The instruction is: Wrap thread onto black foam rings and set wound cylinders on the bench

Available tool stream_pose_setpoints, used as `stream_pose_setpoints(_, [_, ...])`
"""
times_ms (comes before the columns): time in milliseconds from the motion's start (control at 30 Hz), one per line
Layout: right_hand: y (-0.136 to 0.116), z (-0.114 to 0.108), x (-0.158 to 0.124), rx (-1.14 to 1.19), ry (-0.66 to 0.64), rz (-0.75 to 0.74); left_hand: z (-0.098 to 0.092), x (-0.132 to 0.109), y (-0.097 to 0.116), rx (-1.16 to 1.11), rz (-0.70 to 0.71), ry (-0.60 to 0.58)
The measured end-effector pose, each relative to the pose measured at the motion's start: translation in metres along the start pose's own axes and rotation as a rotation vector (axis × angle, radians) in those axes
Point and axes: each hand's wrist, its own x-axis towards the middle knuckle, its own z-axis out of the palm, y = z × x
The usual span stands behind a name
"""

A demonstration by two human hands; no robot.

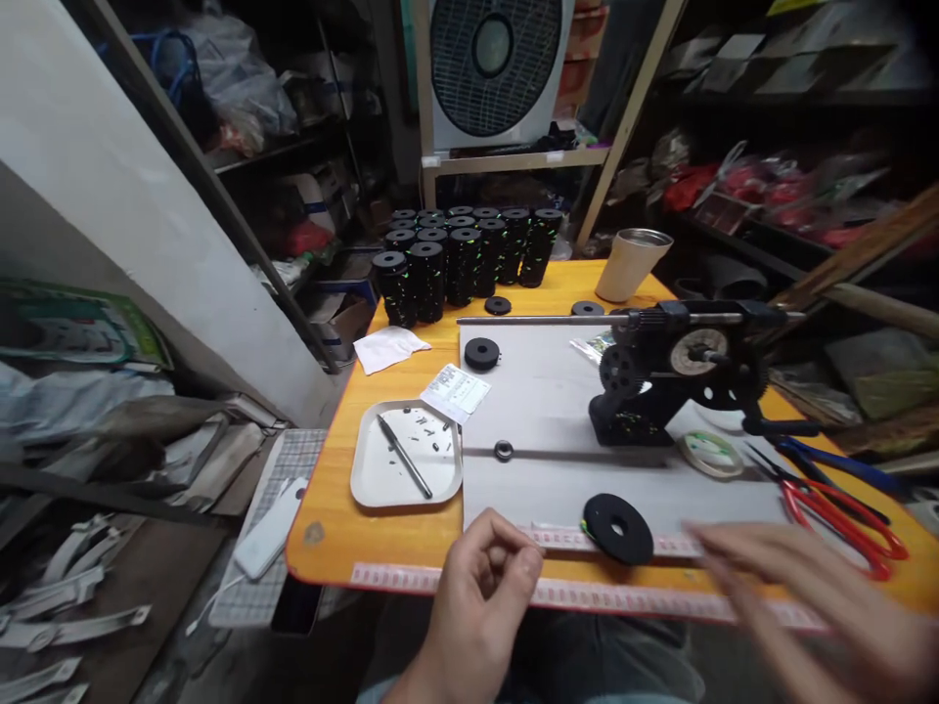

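Note:
My left hand (480,596) is over the front edge of the table, thumb and fingers curled together in a pinch; whatever may be between them is hidden. Right of it, my right hand (814,596) is smeared by motion, its fingers stretched out and thumb apart, with nothing visible in it. Between the two hands a black disc with a centre hole (618,529) sits tilted at the board's front edge, a green fleck on its left rim. Behind it stands a black hand-cranked machine (679,367) with gears and a long metal rod (543,321) reaching left.
A white tray (359,479) holds a pen (405,457) and small dark bits. Red-handled scissors (836,523) and a tape roll (710,455) lie right. A small ring (503,450) and black disc (482,353) rest on the board. Several black cylinders (464,264) and a cup (632,266) stand behind.

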Motion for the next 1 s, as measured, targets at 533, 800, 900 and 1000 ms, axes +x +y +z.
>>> stream_pose_setpoints(533, [-0.089,0.036,0.053,0.431,-0.241,-0.217,-0.012,0.000,0.016,0.063,-0.030,-0.074])
stream_pose_setpoints(800, [-0.088,0.030,0.056,0.425,-0.124,-0.094,-0.017,0.006,0.020,-0.086,-0.098,-0.176])
stream_pose_setpoints(900, [-0.086,0.033,0.051,0.447,-0.067,-0.014,-0.014,0.006,0.020,-0.185,-0.119,-0.209])
stream_pose_setpoints(1000, [-0.086,0.037,0.046,0.472,-0.041,0.042,-0.011,0.006,0.022,-0.291,-0.153,-0.215])
